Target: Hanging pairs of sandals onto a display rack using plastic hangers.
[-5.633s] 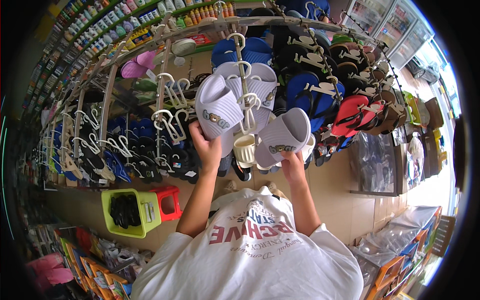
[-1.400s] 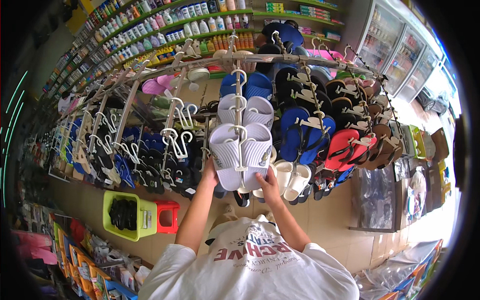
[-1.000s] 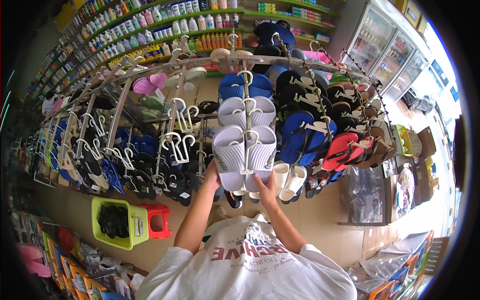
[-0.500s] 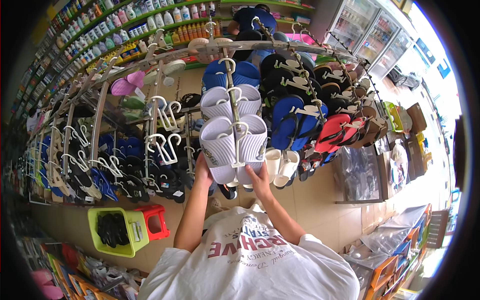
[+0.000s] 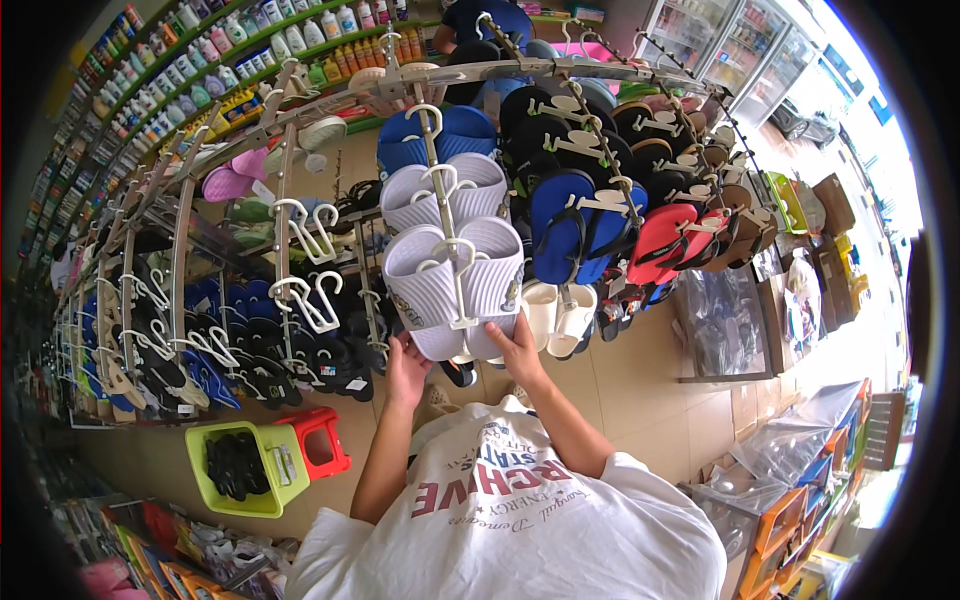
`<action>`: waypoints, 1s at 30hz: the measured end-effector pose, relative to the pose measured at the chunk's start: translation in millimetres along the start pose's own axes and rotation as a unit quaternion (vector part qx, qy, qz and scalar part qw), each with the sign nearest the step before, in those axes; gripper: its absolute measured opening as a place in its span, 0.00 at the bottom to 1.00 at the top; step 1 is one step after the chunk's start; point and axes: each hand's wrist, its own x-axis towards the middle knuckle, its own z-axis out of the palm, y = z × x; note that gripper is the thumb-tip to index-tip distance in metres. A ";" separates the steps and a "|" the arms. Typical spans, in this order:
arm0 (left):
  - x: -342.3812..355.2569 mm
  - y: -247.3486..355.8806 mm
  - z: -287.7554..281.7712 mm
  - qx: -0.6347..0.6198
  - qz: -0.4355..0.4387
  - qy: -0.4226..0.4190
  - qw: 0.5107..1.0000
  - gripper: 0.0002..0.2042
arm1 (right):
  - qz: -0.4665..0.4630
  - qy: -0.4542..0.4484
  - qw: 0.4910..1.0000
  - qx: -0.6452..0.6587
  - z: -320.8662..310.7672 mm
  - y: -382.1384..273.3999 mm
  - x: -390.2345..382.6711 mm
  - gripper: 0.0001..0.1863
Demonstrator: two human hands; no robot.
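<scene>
Two lavender slides (image 5: 492, 268) hang at the rack's (image 5: 480, 71) near end, long axes running near to far.
Your right hand (image 5: 516, 350), nearer, grips the right one's near end; your left hand (image 5: 406, 372), fingers loosely spread, sits just left.

Pale lilac, diagonally ridged slides (image 5: 492, 258), blue-and-black flip-flops (image 5: 551, 203), red stool (image 5: 312, 420), lime-green bin (image 5: 285, 492)

Right hand (image 5: 519, 354) partly hidden behind lavender slides (image 5: 491, 262), co-worker (image 5: 508, 20) cut off by top edge
</scene>
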 end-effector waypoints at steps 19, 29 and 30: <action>-30.0 -31.7 22.5 0.206 0.051 0.053 0.976 0.15 | 0.034 -0.054 0.997 0.036 -22.8 -4.7 7.6 0.25; -42.2 -42.5 38.9 0.160 0.058 0.131 0.977 0.16 | 0.073 -0.063 0.994 0.052 -24.6 -9.7 11.9 0.23; -38.7 -43.7 38.4 0.155 0.057 0.134 0.977 0.14 | 0.064 -0.067 0.995 0.049 -24.4 -8.1 14.4 0.23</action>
